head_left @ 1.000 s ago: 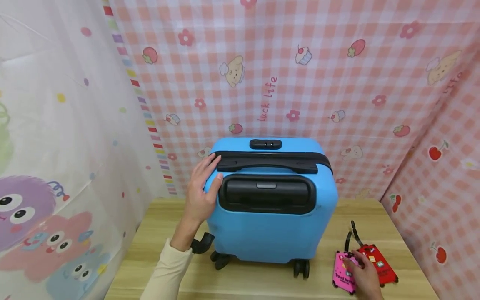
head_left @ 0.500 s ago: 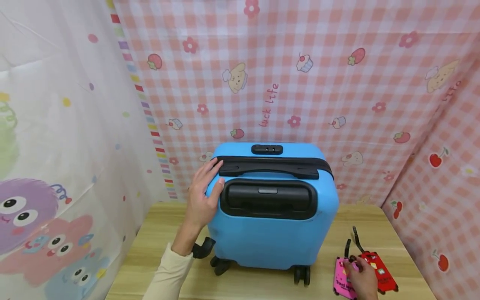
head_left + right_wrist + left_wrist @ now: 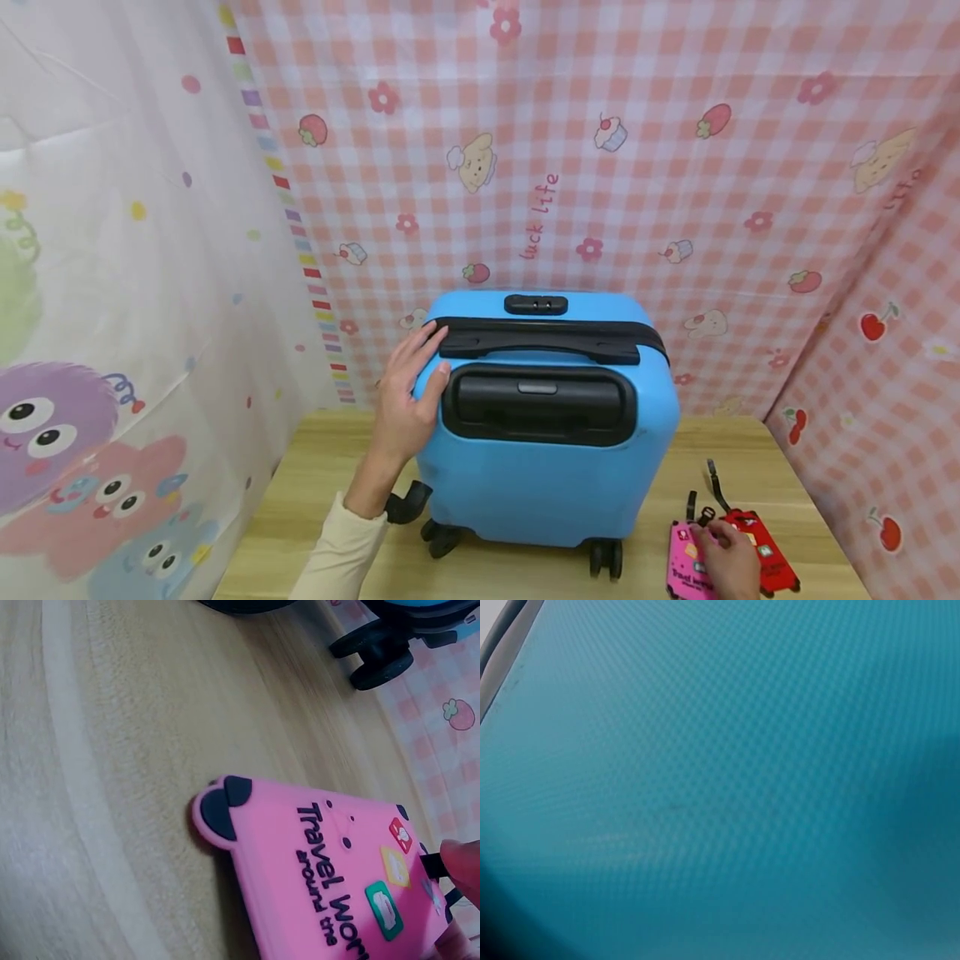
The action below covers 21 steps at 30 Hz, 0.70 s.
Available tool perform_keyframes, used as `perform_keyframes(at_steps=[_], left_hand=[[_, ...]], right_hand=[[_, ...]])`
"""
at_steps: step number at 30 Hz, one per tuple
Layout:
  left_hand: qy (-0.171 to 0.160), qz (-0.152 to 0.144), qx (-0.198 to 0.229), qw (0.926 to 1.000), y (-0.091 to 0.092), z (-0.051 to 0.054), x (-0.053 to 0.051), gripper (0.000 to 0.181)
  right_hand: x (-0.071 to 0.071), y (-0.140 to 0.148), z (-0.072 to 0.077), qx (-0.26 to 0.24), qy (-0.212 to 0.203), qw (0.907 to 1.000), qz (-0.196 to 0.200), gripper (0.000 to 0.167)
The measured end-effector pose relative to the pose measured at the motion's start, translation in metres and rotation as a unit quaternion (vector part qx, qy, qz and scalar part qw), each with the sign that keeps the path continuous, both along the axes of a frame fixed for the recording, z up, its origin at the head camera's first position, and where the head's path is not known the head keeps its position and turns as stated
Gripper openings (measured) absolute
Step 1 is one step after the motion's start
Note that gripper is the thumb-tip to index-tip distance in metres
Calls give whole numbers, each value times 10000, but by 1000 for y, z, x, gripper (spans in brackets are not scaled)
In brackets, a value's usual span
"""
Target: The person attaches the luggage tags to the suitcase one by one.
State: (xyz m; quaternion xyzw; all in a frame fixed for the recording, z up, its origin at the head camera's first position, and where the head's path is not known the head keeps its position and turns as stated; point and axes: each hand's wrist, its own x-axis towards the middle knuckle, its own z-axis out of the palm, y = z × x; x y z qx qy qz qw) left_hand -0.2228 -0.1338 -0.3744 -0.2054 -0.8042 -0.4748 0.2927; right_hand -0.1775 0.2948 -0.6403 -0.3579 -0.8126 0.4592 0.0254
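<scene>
A blue suitcase [image 3: 540, 492] stands upright on its wheels in the head view. My left hand [image 3: 405, 408] rests on its upper left corner, fingers over the black edge and thumb on the blue front. At the lower right, my right hand [image 3: 727, 557] is at the top of a pink luggage tag [image 3: 686, 558], its fingertips pinching the black strap there; the right wrist view shows the pink tag [image 3: 300, 862] lettered side up, with fingertips [image 3: 463, 862] at its strap end. A red luggage tag [image 3: 778, 567] lies just right, partly behind this hand.
The wooden table [image 3: 322, 467] extends around the suitcase. Pink checked cloth [image 3: 570, 100] hangs behind and to the right, white printed cloth [image 3: 187, 283] to the left. Suitcase wheels [image 3: 379, 656] show in the right wrist view.
The scene sits slightly lower in the head view. My right hand has shifted at the pink tag's top, and the tag's strap and buckle show more. My left hand keeps its place on the suitcase.
</scene>
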Motion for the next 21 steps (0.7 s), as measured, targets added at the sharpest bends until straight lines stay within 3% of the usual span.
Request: perform_keyframes(at_steps=[4,11,21], left_hand=[[37,-25,31,10000,0,0,-1,42],[8,31,40,10000,0,0,1,41],[72,-11,58,10000,1,-2,0,41]], right_hand=[[0,1,0,50,125,9999,-103,28],[-1,3,0,-282,205,9992,-219,22],[3,6,8,-65,519,9983,258,20]])
